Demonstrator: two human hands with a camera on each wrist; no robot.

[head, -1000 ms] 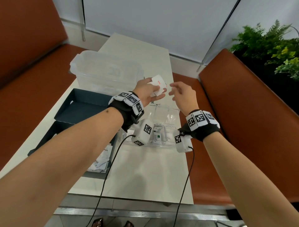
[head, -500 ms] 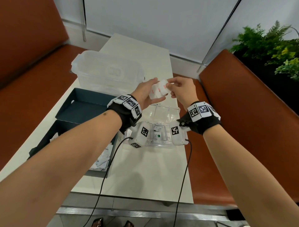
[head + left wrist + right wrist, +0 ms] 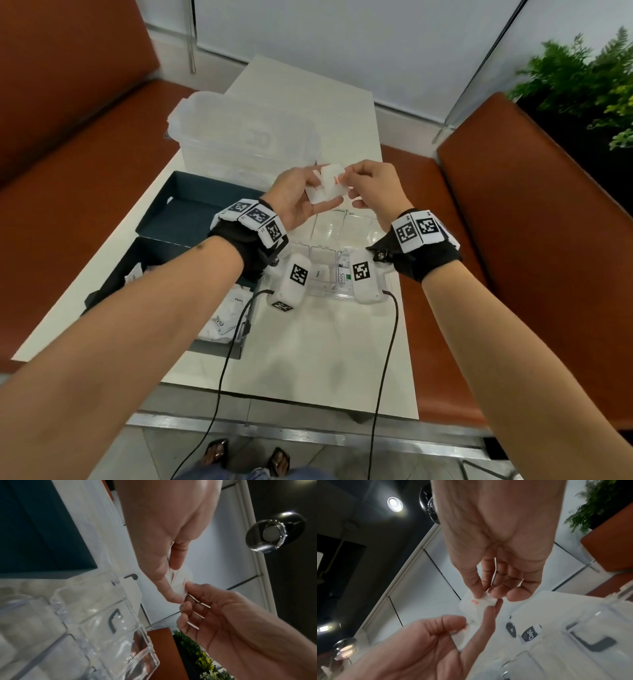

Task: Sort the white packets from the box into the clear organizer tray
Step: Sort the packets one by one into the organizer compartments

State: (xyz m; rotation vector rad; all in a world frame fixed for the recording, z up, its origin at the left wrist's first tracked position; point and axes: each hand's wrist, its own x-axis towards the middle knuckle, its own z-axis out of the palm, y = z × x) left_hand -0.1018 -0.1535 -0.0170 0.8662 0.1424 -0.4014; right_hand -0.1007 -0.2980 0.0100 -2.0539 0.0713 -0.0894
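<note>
Above the clear organizer tray (image 3: pixel 329 228) both hands meet on white packets with red print (image 3: pixel 330 183). My left hand (image 3: pixel 327 188) holds the packets between thumb and fingers. My right hand (image 3: pixel 346 179) pinches the upper packet by its edge. The right wrist view shows my right thumb and fingertips (image 3: pixel 477 593) on a corner of the upper packet (image 3: pixel 474 605), and my left thumb (image 3: pixel 448 620) pressing lower down. In the left wrist view the packet (image 3: pixel 181 580) shows between both hands. The dark box (image 3: pixel 178 219) lies to the left with more white packets (image 3: pixel 222 318) in it.
A large clear lidded container (image 3: pixel 246 137) stands behind the box. The tray's near compartments hold a few packets (image 3: pixel 342 275). Orange-brown benches (image 3: pixel 513 240) flank the narrow white table (image 3: pixel 308 359), and a plant (image 3: pixel 582 85) is at the far right. Cables hang from both wrists.
My right hand, open and apart a second ago, has closed in on the packets in my left hand and now pinches the upper one. The left hand has stayed nearly in place.
</note>
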